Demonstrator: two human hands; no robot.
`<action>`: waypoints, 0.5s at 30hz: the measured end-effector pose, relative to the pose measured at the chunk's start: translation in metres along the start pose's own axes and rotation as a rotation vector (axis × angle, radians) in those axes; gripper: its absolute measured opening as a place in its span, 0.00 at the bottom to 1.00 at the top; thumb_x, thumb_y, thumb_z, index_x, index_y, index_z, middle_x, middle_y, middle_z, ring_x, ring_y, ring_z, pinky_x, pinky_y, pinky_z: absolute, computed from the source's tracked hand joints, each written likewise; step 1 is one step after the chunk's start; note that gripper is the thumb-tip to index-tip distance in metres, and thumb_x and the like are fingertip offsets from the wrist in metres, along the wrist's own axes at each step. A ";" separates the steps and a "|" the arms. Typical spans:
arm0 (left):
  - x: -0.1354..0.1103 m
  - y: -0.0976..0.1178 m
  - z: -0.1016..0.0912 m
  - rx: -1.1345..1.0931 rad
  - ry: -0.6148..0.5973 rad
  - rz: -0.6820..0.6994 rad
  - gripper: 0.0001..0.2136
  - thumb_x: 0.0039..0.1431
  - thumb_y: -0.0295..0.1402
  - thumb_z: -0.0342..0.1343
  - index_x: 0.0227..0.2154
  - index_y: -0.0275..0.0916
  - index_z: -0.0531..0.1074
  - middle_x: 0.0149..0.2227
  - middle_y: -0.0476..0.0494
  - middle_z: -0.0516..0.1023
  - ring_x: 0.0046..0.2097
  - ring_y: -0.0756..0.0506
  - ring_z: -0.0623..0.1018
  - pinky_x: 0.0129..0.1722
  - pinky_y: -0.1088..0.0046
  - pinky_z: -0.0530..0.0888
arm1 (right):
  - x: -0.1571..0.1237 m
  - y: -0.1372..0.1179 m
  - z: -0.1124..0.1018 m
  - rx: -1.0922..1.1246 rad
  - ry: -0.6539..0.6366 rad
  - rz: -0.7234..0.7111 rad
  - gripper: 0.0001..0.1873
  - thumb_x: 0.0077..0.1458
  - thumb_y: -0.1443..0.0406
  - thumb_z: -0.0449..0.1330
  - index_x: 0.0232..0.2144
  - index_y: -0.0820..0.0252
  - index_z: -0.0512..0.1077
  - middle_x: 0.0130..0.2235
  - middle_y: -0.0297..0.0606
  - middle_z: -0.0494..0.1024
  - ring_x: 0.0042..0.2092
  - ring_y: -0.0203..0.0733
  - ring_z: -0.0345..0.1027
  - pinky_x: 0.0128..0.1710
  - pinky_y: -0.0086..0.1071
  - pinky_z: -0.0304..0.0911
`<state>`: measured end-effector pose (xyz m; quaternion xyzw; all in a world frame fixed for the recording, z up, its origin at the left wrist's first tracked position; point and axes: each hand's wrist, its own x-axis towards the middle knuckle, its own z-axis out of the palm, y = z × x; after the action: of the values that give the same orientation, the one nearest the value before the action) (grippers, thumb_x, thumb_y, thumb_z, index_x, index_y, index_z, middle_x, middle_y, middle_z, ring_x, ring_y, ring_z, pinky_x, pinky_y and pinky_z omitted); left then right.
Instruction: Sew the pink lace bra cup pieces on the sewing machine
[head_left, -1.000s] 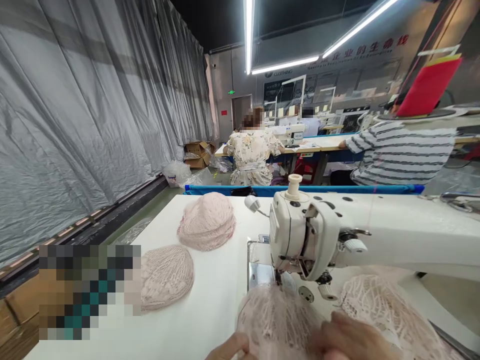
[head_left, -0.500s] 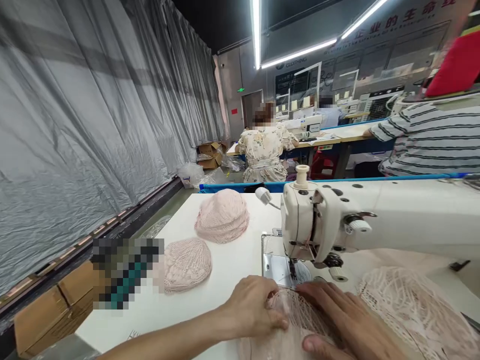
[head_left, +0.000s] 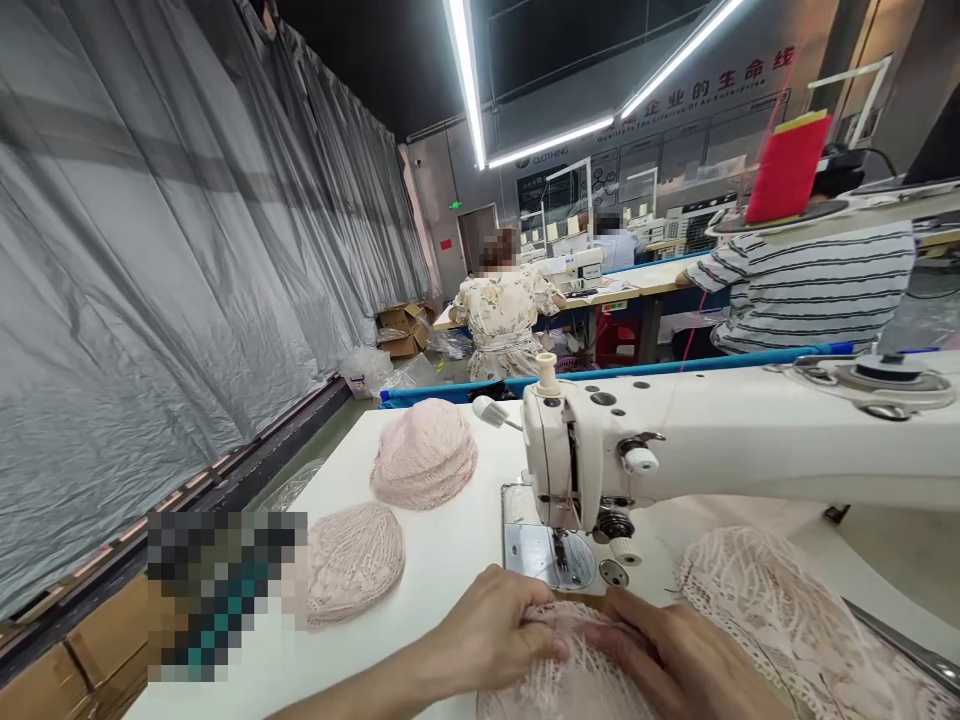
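A pale pink lace piece [head_left: 574, 675] lies in front of the sewing machine [head_left: 720, 430], just short of its presser foot [head_left: 561, 550]. My left hand [head_left: 502, 625] pinches the lace's upper left edge between thumb and fingers. On the right side, my right hand [head_left: 667, 645] has its fingers bent and closed on the same piece. The lace's lower part runs out of view at the bottom. Under the needle, the metal plate [head_left: 525, 550] shows bare.
Rounded stacks of pink lace, one farther back [head_left: 424, 455] and one nearer [head_left: 356, 565], sit left on the white table [head_left: 442, 560]. More lace [head_left: 765, 590] lies at right, beside scissors [head_left: 930, 655]. Co-workers sit beyond the blue-edged table end.
The view has swung right, showing more of the machine. My right hand has gone from lying flat on the lace to bent fingers gripping it. My left hand keeps its pinch.
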<state>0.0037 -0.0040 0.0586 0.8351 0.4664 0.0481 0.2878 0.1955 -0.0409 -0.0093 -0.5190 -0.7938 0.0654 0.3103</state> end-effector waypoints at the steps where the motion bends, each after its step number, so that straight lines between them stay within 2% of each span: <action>1: 0.002 -0.001 0.001 0.035 0.014 0.009 0.09 0.53 0.34 0.60 0.21 0.37 0.70 0.17 0.57 0.59 0.24 0.52 0.64 0.21 0.80 0.56 | 0.000 0.002 0.000 -0.046 0.016 -0.009 0.14 0.63 0.60 0.48 0.26 0.53 0.66 0.19 0.26 0.72 0.21 0.36 0.70 0.18 0.25 0.56; 4: 0.004 -0.007 0.008 0.098 0.080 0.034 0.04 0.55 0.31 0.57 0.27 0.38 0.71 0.21 0.55 0.65 0.27 0.50 0.67 0.26 0.78 0.61 | 0.001 0.005 0.000 -0.149 0.044 -0.030 0.14 0.63 0.61 0.50 0.25 0.52 0.66 0.17 0.25 0.71 0.19 0.37 0.69 0.17 0.27 0.54; 6: 0.004 -0.012 0.014 0.185 0.219 0.075 0.03 0.57 0.27 0.53 0.33 0.37 0.70 0.28 0.50 0.71 0.32 0.47 0.69 0.32 0.73 0.63 | 0.002 0.006 0.002 -0.201 0.053 -0.046 0.15 0.63 0.61 0.50 0.24 0.53 0.64 0.17 0.26 0.71 0.19 0.37 0.68 0.16 0.28 0.53; 8: 0.003 -0.016 0.023 0.317 0.438 0.271 0.06 0.59 0.24 0.47 0.34 0.36 0.69 0.34 0.45 0.73 0.35 0.45 0.69 0.34 0.70 0.63 | 0.003 0.008 0.004 -0.251 0.064 -0.077 0.16 0.63 0.62 0.48 0.23 0.53 0.63 0.17 0.27 0.70 0.18 0.37 0.68 0.16 0.28 0.52; 10: 0.003 -0.019 0.031 0.442 0.636 0.562 0.09 0.61 0.24 0.44 0.31 0.35 0.69 0.32 0.44 0.72 0.33 0.46 0.69 0.33 0.70 0.63 | 0.004 0.009 0.005 -0.305 0.081 -0.109 0.16 0.63 0.63 0.48 0.22 0.53 0.63 0.16 0.27 0.70 0.17 0.37 0.67 0.16 0.29 0.51; 11: 0.004 -0.020 0.035 0.488 0.687 0.679 0.10 0.63 0.25 0.43 0.29 0.35 0.68 0.31 0.45 0.72 0.32 0.47 0.69 0.32 0.70 0.62 | 0.005 0.010 0.004 -0.330 0.092 -0.121 0.16 0.63 0.63 0.47 0.23 0.54 0.64 0.17 0.28 0.70 0.18 0.38 0.67 0.17 0.30 0.52; 13: 0.005 -0.022 0.041 0.540 0.694 0.761 0.12 0.65 0.27 0.42 0.29 0.34 0.68 0.29 0.46 0.71 0.31 0.49 0.69 0.31 0.70 0.63 | 0.006 0.007 -0.001 -0.378 0.117 -0.135 0.14 0.64 0.63 0.46 0.27 0.55 0.66 0.20 0.31 0.72 0.20 0.40 0.68 0.21 0.32 0.55; 15: 0.007 -0.024 0.044 0.582 0.654 0.745 0.11 0.66 0.27 0.43 0.31 0.33 0.68 0.29 0.47 0.71 0.31 0.49 0.70 0.31 0.70 0.63 | 0.007 0.002 -0.006 -0.409 0.169 -0.184 0.15 0.64 0.64 0.44 0.30 0.57 0.68 0.25 0.35 0.74 0.24 0.43 0.69 0.26 0.36 0.58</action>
<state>0.0050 -0.0076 0.0082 0.9295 0.1997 0.2716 -0.1494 0.1987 -0.0354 -0.0020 -0.4999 -0.8057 -0.1690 0.2689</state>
